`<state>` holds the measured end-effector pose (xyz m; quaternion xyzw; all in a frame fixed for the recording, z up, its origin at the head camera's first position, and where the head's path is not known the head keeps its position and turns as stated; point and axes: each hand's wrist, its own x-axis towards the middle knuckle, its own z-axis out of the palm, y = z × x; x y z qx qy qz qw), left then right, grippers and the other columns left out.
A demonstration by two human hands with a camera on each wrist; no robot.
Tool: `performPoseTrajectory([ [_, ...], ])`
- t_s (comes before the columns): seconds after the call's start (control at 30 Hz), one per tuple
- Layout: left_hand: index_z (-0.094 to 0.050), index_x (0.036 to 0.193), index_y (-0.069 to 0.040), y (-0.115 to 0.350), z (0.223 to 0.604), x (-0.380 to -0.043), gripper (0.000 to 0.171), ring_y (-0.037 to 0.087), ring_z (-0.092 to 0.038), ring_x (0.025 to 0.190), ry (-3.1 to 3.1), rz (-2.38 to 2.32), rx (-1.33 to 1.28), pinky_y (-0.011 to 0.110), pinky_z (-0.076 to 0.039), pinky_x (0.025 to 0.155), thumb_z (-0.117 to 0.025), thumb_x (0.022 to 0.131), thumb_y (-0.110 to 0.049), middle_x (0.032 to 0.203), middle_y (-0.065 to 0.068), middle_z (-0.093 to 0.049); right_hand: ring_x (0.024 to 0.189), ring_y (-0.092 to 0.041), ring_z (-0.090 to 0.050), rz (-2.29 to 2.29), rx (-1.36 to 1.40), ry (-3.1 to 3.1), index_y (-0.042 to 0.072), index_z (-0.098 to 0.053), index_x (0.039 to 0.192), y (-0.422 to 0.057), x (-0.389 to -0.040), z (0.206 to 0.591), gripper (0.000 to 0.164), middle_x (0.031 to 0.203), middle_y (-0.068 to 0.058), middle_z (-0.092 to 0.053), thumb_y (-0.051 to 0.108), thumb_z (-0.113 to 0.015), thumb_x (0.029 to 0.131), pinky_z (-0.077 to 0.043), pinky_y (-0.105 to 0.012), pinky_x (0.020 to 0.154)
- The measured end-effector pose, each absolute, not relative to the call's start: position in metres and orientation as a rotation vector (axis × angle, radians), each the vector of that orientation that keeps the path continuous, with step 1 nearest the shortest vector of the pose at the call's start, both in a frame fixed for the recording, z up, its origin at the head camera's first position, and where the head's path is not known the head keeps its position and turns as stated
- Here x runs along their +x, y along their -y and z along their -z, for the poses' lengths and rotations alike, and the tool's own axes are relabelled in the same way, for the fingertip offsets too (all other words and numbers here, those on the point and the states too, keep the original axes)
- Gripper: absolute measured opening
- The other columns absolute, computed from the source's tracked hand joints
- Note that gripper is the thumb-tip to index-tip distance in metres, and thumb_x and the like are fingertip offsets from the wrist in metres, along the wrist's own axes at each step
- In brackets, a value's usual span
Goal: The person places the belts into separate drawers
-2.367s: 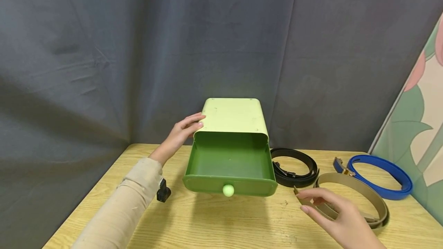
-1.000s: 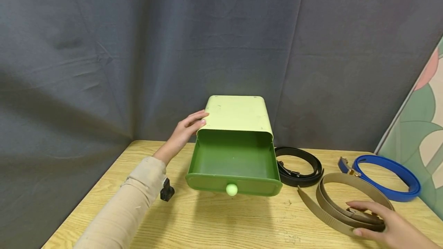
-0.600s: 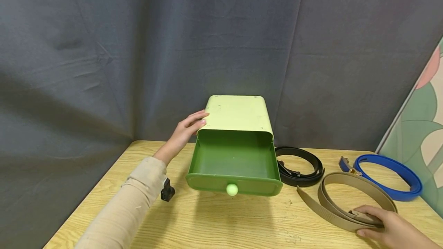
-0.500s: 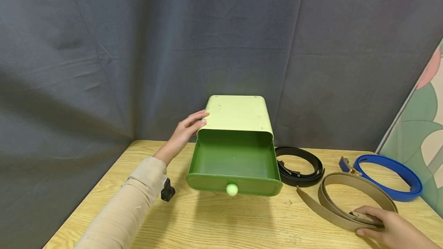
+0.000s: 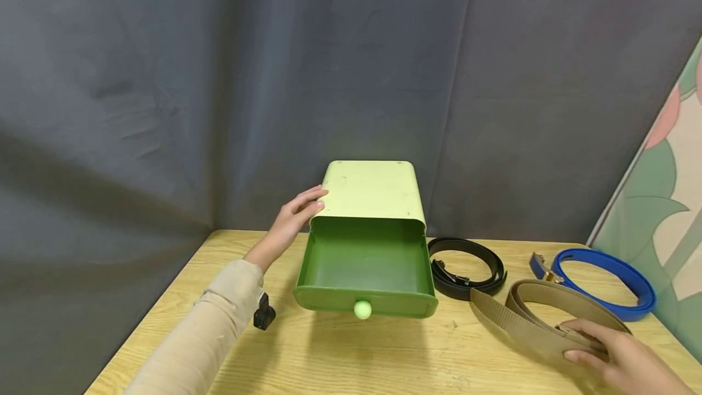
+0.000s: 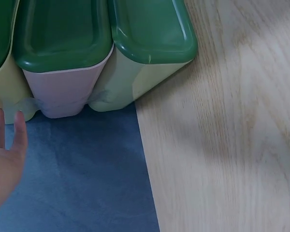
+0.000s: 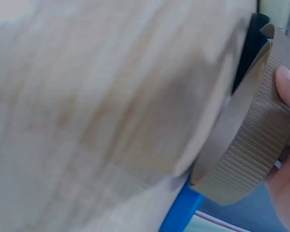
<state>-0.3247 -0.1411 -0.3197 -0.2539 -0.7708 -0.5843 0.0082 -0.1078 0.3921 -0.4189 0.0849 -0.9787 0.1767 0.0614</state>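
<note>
My left hand [image 5: 287, 219] rests against the left side of a pale yellow-green drawer box [image 5: 373, 191], its fingers loosely extended. The box's green drawer [image 5: 365, 302], with a round light-green knob, is pulled out and bare inside. In the left wrist view, the hand [image 6: 7, 162] has two fingertips at a stacked yellow tier. At the right, my right hand [image 5: 631, 352] pinches a coiled tan webbing belt [image 5: 496, 313] near its buckle, which the fingers partly hide. The right wrist view shows the ribbed tan belt [image 7: 251, 150] tilted, with a thumb or finger [image 7: 287, 89] pressed on it.
A coiled black belt [image 5: 457, 290] lies right of the drawer. Behind the tan belt lies a blue belt [image 5: 631, 276] with a gold-toned buckle. A small black object [image 5: 264, 313] is near my left sleeve. Grey curtain [image 5: 340, 60] backs the wooden table [image 5: 373, 361].
My right hand moved right to the tan belt, took hold of it and now tilts its coil, raising the near side slightly. The left hand stays at the box. The head view shifts slightly.
</note>
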Motion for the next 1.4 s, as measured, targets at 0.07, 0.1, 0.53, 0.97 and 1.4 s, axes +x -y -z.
performPoseTrajectory([
  [0.07,-0.052,0.145,-0.023,0.143,0.323,-0.325,0.044,0.021,-0.04,0.138,2.411,1.834,-0.783,0.053,-0.037,0.105,-0.054,0.103,-0.036,0.157,-0.009,-0.033,0.07,0.006,-0.049,-0.522,0.253,2.857,0.008,-0.068,0.108,-0.388,-0.107,0.418,0.032,0.087,0.017,-0.061,0.022,-0.08,0.083,-0.042,-0.025,0.056],
  [0.1,-0.051,0.145,-0.022,0.143,0.325,-0.325,0.044,0.022,-0.038,0.139,2.411,1.835,-0.785,0.053,-0.036,0.105,-0.053,0.103,-0.036,0.158,-0.008,-0.032,0.069,0.006,-0.046,-0.529,0.253,2.826,0.008,-0.067,0.108,-0.386,-0.106,0.416,0.031,0.085,0.017,-0.059,0.02,-0.08,0.082,-0.041,-0.025,0.056],
  [0.53,-0.048,0.148,-0.011,0.131,0.344,-0.323,0.046,0.028,-0.031,0.144,2.373,1.942,-0.774,0.052,-0.03,0.112,-0.052,0.105,-0.026,0.161,0.003,-0.026,0.079,0.011,-0.051,-0.831,0.003,2.847,-0.009,-0.056,0.128,-0.372,-0.093,0.379,0.048,0.106,-0.005,-0.068,0.022,-0.07,0.094,-0.047,-0.023,0.06],
  [0.97,-0.049,0.143,0.0,0.124,0.328,-0.294,0.043,0.036,-0.038,0.136,2.36,1.914,-0.824,0.052,-0.032,0.111,-0.053,0.103,-0.016,0.158,0.015,-0.029,0.091,0.002,-0.056,-0.954,0.494,2.506,0.013,-0.066,0.121,-0.339,-0.081,0.33,0.047,0.111,0.015,-0.061,-0.011,-0.074,0.08,-0.042,-0.01,0.07],
  [1.4,-0.048,0.145,0.0,0.121,0.325,-0.295,0.045,0.036,-0.038,0.137,2.402,1.885,-0.821,0.052,-0.032,0.111,-0.053,0.104,-0.018,0.159,0.015,-0.029,0.077,-0.005,-0.058,-0.929,0.816,2.424,0.019,-0.067,0.117,-0.265,-0.096,0.266,0.049,0.093,0.01,-0.067,-0.009,-0.077,0.078,-0.044,-0.02,0.067],
])
